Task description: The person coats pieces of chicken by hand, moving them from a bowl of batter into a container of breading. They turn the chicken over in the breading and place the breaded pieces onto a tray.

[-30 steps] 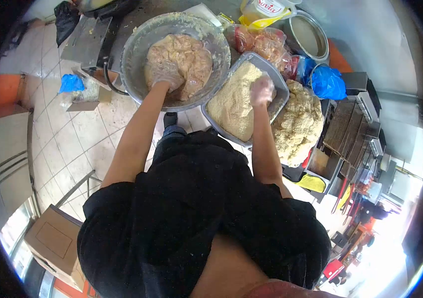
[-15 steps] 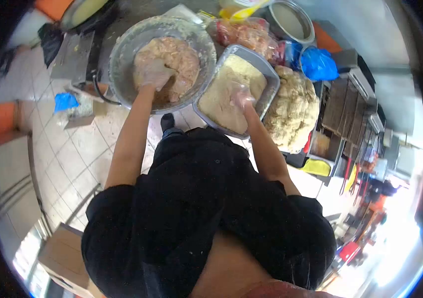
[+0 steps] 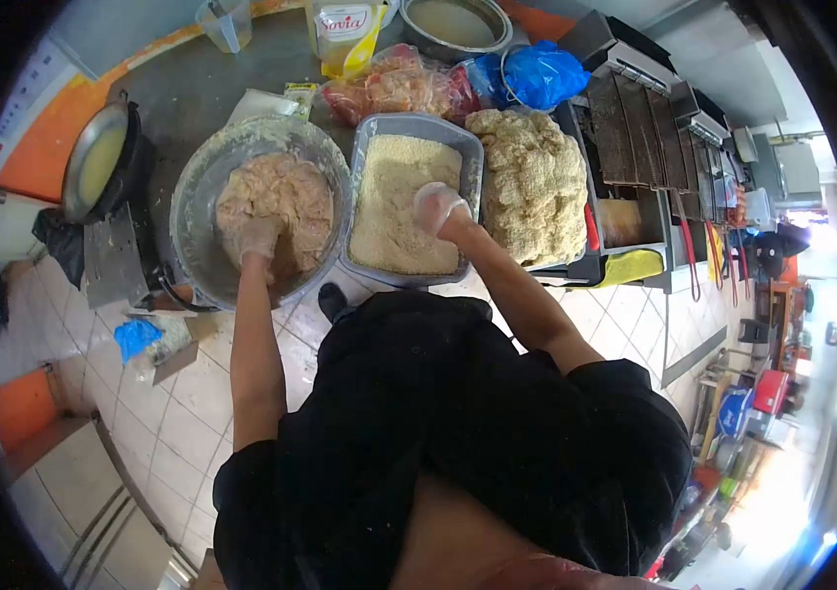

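My left hand (image 3: 259, 239), in a clear glove, is in the pale raw meat (image 3: 291, 192) inside a round grey basin (image 3: 192, 182); its fingertips are hidden in the meat. To the right, a rectangular grey tub (image 3: 367, 128) holds beige crumbs (image 3: 394, 197). Over the crumbs is my right hand (image 3: 438, 208), also gloved, near the tub's right side; its fingers look curled, and whether anything is in them is hidden. A heap of crumb-coated pieces (image 3: 532, 182) lies just right of the tub.
Behind the tub are bagged meat (image 3: 404, 87), a yellow-white packet (image 3: 350, 39), a round metal pot (image 3: 453, 25) and a blue bag (image 3: 544, 76). A black pan (image 3: 102, 162) with liquid stands at the left. Wire racks (image 3: 640, 133) are at the right.
The view has shifted, with the containers now farther left. My left hand has gone deeper into the meat. My right hand remains over the crumbs, its fingers more curled.
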Tool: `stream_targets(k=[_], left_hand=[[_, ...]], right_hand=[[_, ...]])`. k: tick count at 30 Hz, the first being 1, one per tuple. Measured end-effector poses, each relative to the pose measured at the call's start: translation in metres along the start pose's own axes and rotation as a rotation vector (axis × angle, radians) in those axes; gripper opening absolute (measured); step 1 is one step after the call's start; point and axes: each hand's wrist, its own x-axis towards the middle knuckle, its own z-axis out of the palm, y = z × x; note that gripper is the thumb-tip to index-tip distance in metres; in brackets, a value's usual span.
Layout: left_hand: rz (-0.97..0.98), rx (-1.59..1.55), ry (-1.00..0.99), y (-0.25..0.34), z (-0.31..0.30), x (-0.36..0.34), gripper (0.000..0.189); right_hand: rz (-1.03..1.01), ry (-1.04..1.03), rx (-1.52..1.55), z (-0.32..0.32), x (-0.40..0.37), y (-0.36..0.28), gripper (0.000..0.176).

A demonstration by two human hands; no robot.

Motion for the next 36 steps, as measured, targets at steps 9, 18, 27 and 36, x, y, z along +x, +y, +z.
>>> stream_targets(k=[9, 18, 27, 36], left_hand=[[0.214, 0.168, 0.490, -0.070, 0.052, 0.075, 0.056], [-0.020, -0.108, 0.216, -0.052, 0.036, 0.068, 0.057], [-0.020, -0.555, 0.022, -0.019, 0.010, 0.021, 0.069], [0.068, -0.232, 0.372, -0.054, 0.049, 0.072, 0.069]], right_hand=[[0.339, -0.142, 1.210, -0.094, 0.003, 0.020, 0.024], [0.265, 0.257, 0.864, -0.128, -0.015, 0.128, 0.025], [0.570, -0.070, -0.150, -0.196, -0.019, 0.145, 0.037], [0.426, 0.415, 0.111, -0.201, 0.015, 0.147, 0.044]])
